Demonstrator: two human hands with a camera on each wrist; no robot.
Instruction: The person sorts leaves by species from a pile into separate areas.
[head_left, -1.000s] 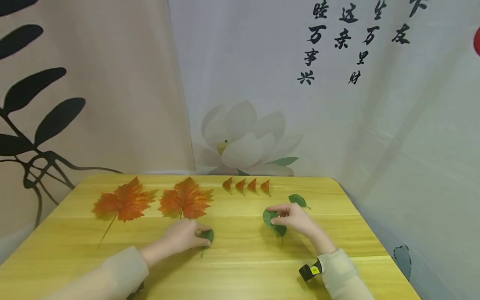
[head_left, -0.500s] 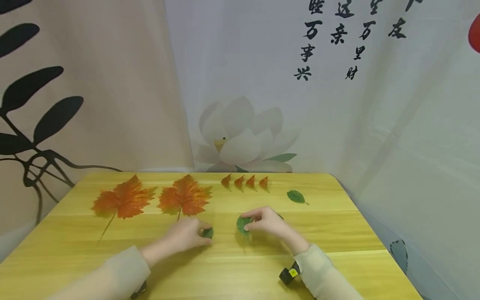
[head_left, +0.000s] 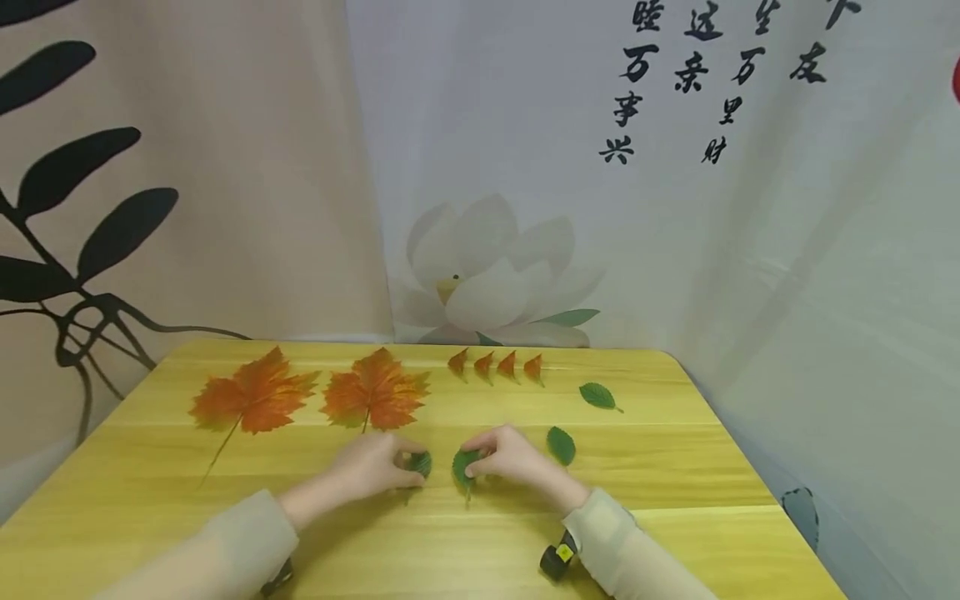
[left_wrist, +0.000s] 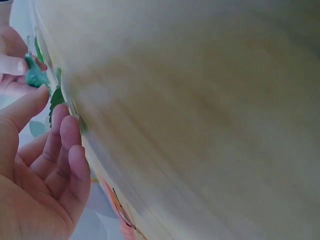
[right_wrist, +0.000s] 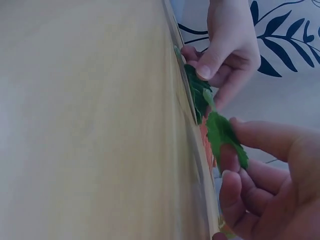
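My left hand (head_left: 375, 467) holds a small green leaf (head_left: 421, 464) by its edges between thumb and fingers, low over the middle of the wooden table. Just to its right, my right hand (head_left: 513, 460) pinches a second green leaf (head_left: 461, 468), its stem pointing toward me. A narrow gap separates the two leaves in the head view. The right wrist view shows the right hand's leaf (right_wrist: 222, 137) with toothed edges, thumb on one side and fingertips on the other. Beyond it is the left hand's darker leaf (right_wrist: 196, 92), close against the tabletop.
Two more green leaves, a nearer one (head_left: 561, 446) and a farther one (head_left: 598, 396), lie right of the hands. Two orange maple leaves (head_left: 258, 392) spread at the back left of the table (head_left: 675, 475). Several small orange leaves (head_left: 507, 367) form a row along the back.
My right hand has carried its leaf leftward to beside the left hand's leaf, uncovering the green leaf left lying on the right. The left hand has stayed nearly in place.
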